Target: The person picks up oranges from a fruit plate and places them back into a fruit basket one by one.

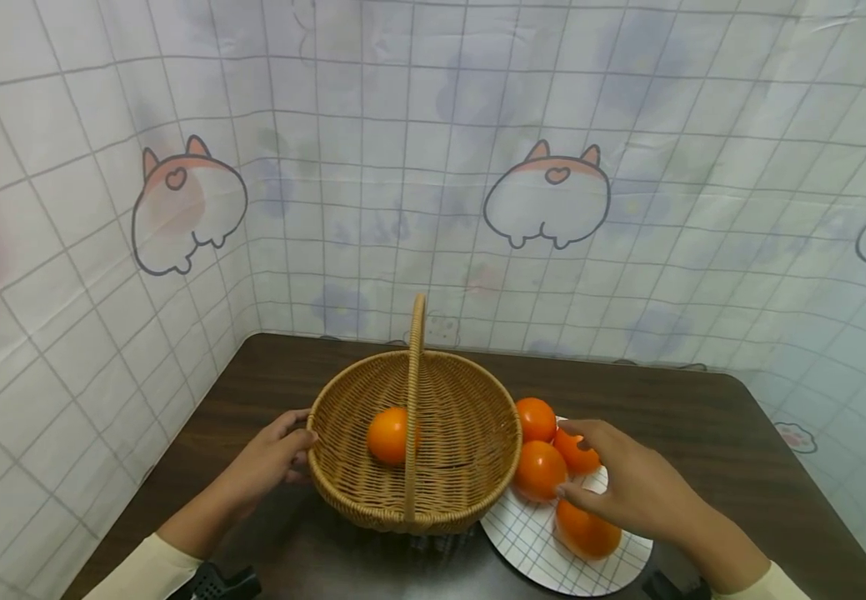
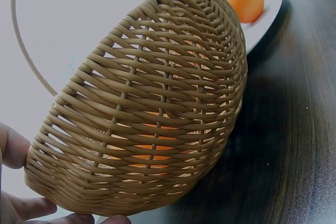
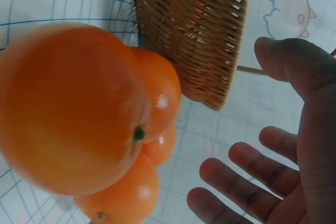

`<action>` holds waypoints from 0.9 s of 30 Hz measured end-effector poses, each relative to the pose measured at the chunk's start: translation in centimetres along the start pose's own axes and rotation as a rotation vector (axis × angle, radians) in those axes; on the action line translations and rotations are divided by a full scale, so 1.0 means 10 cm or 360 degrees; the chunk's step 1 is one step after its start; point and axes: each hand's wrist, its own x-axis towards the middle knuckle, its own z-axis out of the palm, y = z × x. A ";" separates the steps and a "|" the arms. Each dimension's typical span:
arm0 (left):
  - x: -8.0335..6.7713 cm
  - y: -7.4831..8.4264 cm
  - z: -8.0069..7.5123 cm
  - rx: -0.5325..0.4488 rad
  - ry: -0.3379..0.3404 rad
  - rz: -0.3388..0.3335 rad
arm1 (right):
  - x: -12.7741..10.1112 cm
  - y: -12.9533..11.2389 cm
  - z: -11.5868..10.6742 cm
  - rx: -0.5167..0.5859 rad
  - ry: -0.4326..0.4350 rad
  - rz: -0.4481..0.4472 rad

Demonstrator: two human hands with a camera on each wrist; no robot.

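Note:
A wicker basket (image 1: 463,425) with a tall arched handle (image 1: 412,417) stands on the table, one orange (image 1: 387,436) inside it. My left hand (image 1: 267,458) holds the basket's left rim, thumb over the edge and fingers against the outside. In the left wrist view the orange shows through the weave (image 2: 157,77). To the right, several oranges (image 1: 587,530) rest on a white plate (image 1: 523,542) with a grid pattern. Over them my right hand (image 1: 643,483) hovers, thumb and fingers spread; the right wrist view shows nothing between its fingers (image 3: 257,187).
The dark wooden table (image 1: 312,558) reaches back to a white grid-patterned curtain (image 1: 372,167) printed with cartoon animals. The plate's left edge lies close by the basket's right side. Dark wrist straps (image 1: 215,582) sit on both wrists.

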 end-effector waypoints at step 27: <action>0.01 -0.02 0.02 0.0011 0.0026 0.0003 | -0.28 0.29 0.13 0.0038 -0.0145 0.0255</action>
